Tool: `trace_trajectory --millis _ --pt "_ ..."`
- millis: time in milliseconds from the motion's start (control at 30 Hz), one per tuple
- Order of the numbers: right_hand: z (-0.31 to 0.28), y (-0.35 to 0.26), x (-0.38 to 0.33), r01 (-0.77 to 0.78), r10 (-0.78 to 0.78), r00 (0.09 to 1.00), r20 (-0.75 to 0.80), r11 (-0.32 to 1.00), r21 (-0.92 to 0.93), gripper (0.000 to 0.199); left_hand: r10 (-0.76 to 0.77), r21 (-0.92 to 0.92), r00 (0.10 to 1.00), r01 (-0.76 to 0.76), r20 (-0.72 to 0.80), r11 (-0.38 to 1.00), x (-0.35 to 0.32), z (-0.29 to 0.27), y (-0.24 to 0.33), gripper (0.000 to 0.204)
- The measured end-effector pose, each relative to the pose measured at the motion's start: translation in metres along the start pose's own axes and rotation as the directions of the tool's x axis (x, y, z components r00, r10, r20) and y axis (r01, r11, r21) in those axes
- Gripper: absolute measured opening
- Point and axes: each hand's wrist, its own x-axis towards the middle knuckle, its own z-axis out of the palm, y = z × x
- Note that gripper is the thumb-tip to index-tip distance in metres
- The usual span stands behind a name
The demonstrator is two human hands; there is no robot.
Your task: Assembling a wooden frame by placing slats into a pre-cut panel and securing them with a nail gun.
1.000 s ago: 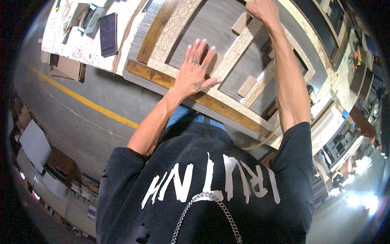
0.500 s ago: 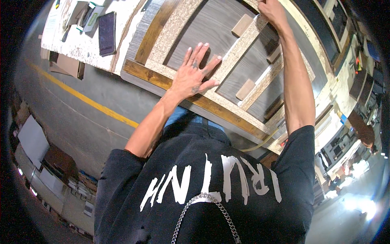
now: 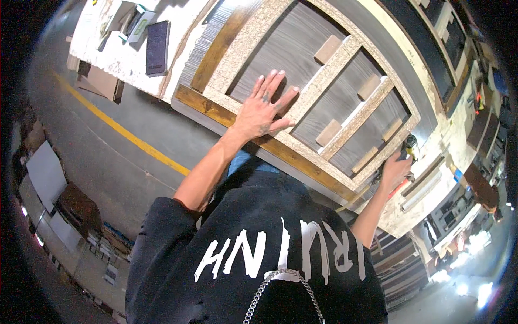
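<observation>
My left hand lies with fingers spread over the near side of a chipboard frame, reaching onto the grey wood-grain panel inside it. Beyond the frame's right end, my right hand is closed around a dark tool with some yellow on it; its exact kind is hard to make out. Small wooden blocks stand against the crosspieces. Brown-stained wood strips run along the outer edge of the frame.
A dark phone and small boxes lie on the white worktop at the upper left. A second framed panel is at the far right. Several wood strips lie beside my right hand. A yellow line marks the floor.
My right hand has come from the frame's far side down to its right end, where it now grips the tool. My left hand stays spread on the frame.
</observation>
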Motion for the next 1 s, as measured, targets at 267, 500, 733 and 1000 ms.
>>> trace_trajectory --millis 267,500,733,1000 --pt "0.018 0.067 0.042 -0.169 0.074 0.974 0.212 0.864 0.475 0.086 0.042 -0.022 0.997 -0.044 -0.068 0.999 0.0 0.006 -0.005 0.077" --pt "-0.09 0.065 -0.003 -0.499 -0.103 0.845 0.525 0.201 0.843 0.029 0.022 0.042 0.998 -0.019 -0.054 0.999 -0.001 0.007 -0.005 0.074" --pt "-0.122 -0.071 -0.095 -0.088 -0.336 0.757 0.561 0.798 0.596 0.041 0.044 0.047 0.996 -0.041 -0.073 0.998 -0.003 0.013 -0.009 0.069" --pt "-0.108 -0.162 -0.146 0.443 -0.726 0.434 0.534 0.688 0.575 0.037 0.044 -0.039 0.995 -0.048 -0.086 0.998 -0.005 0.017 -0.011 0.065"
